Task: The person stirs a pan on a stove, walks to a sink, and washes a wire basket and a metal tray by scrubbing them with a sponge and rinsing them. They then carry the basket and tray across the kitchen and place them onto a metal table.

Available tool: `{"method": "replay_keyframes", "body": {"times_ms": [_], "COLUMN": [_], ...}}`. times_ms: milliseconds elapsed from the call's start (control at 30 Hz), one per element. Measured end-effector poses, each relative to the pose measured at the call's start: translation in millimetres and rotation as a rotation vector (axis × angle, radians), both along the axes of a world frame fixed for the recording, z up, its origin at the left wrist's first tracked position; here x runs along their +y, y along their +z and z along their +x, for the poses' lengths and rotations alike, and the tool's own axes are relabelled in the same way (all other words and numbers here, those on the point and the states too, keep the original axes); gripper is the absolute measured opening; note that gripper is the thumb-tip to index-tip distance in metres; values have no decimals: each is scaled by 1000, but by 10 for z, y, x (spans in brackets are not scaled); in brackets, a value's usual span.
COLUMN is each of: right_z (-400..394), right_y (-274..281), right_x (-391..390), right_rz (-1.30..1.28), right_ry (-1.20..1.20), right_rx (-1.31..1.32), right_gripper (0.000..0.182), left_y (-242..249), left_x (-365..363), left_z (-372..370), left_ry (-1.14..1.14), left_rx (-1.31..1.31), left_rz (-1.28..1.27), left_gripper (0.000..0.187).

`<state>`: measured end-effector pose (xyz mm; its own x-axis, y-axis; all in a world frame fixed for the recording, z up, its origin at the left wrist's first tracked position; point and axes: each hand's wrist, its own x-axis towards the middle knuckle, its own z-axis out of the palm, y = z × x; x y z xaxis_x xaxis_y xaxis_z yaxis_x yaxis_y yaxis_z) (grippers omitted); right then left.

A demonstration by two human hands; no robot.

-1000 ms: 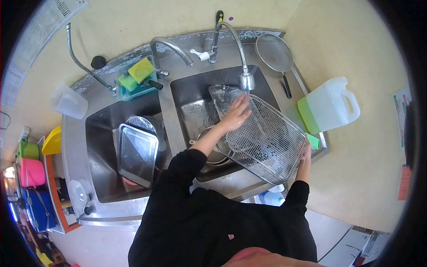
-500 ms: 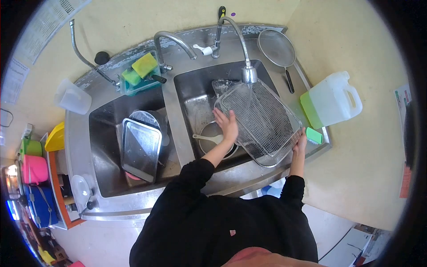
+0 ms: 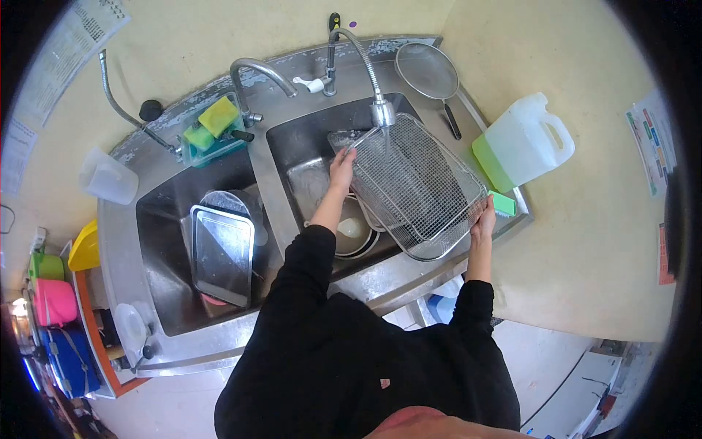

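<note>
A rectangular wire mesh basket [image 3: 420, 183] is tilted over the right sink basin [image 3: 300, 157], with its lower end over the front rim. My left hand [image 3: 341, 173] is closed on its upper left edge. My right hand [image 3: 482, 219] grips the lower right corner, fingers partly hidden behind the wire. Water runs from the flexible faucet [image 3: 382, 113] onto the upper part of the mesh. Beneath the basket, partly covered, a pot [image 3: 356, 245] stands in the basin. A green scrub brush [image 3: 502, 204] lies just right of my right hand.
In the left basin lies a baking tray [image 3: 223, 252] over other dishes. Sponges [image 3: 219, 117] rest in a teal container behind it. A strainer [image 3: 428, 71] and a jug of green liquid [image 3: 523, 146] stand at the right, a plastic pitcher [image 3: 108, 177] at the left.
My left hand has gone from lying open against the mesh to gripping the basket's upper left edge. The basket has turned and shifted slightly. The whole view has moved a little.
</note>
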<state>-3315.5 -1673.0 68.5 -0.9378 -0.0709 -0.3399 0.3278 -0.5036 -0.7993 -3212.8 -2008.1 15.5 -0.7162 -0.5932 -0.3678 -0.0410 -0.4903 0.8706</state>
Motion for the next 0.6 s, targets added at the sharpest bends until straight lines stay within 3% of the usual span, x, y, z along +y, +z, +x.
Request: {"method": "replay_keyframes", "body": {"times_ms": [100, 200, 233, 300, 400, 500, 600], "right_z": [-35, -92, -65, -10, -27, 3, -36], "right_y": [-167, -226, -202, -91, 63, 113, 193], "right_x": [53, 137, 120, 2, -210, -385, -577], "right_rz": [-24, -25, -49, -46, -33, -80, 3], "right_ry": [-15, 23, 45, 43, 15, 15, -55], "right_rx": [-16, -14, -12, -2, 41, 91, 138], "right_gripper": [41, 45, 45, 44, 44, 43, 42], "left_y": [-455, 10, -202, -78, -200, 114, 12], "left_x": [-55, 168, 78, 108, 203, 663, 1026], "left_z": [-147, -14, -124, -144, -206, -42, 31], "left_ry": [106, 200, 228, 379, 587, 407, 281], "left_rx": [128, -46, -8, -35, -103, -238, -117], "left_rz": [37, -386, -317, -126, -86, -295, -277], "left_gripper": [59, 59, 64, 76, 90, 99, 99]}}
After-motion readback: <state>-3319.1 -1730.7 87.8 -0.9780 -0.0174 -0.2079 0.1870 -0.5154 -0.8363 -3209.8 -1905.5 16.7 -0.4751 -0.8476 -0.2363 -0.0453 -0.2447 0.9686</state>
